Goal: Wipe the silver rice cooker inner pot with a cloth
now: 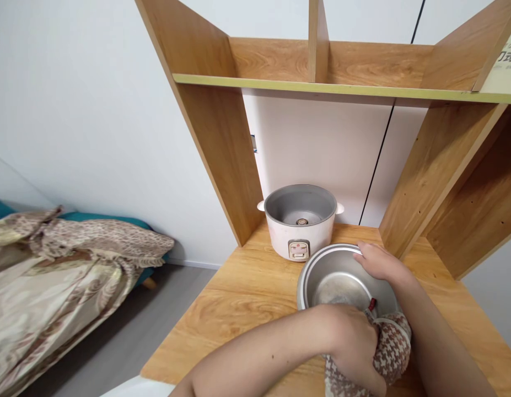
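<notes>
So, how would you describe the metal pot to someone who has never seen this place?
Look at the wooden desk under the shelf, where a white rice cooker stands open. The metal pot is just in front of it, with the right hand on its rim and the left hand holding a checked cloth at its near side. Only it is bare shiny steel, without buttons.

One cooker [300, 229], one pot [321, 275], one cloth [391, 347].
</notes>
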Tool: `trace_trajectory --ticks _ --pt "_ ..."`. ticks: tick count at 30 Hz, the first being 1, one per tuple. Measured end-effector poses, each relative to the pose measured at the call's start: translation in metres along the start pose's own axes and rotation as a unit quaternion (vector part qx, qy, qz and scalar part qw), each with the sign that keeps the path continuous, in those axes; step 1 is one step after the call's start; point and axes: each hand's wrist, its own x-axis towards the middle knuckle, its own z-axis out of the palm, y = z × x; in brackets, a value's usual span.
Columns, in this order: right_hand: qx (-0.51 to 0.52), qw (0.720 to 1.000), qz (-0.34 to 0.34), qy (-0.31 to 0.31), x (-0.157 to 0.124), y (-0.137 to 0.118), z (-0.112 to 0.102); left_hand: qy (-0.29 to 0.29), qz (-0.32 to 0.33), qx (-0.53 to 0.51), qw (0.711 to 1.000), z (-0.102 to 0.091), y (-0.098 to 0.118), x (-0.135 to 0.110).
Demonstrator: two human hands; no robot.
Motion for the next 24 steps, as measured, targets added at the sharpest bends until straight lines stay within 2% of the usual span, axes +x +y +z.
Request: trace_trajectory --ticks 8,24 --pt "-0.003 1.0 -0.001 0.001 0.0007 0.0 0.0004 -0.012 -0.019 -0.009 1.0 0.0005 0.002 -0.0018" --pt "-0.016 1.0 -0.002 0.0 0.0002 -0.0019 -0.0018 -0.019 -0.009 -0.018 1.0 0.0013 0.0007 0.0004"
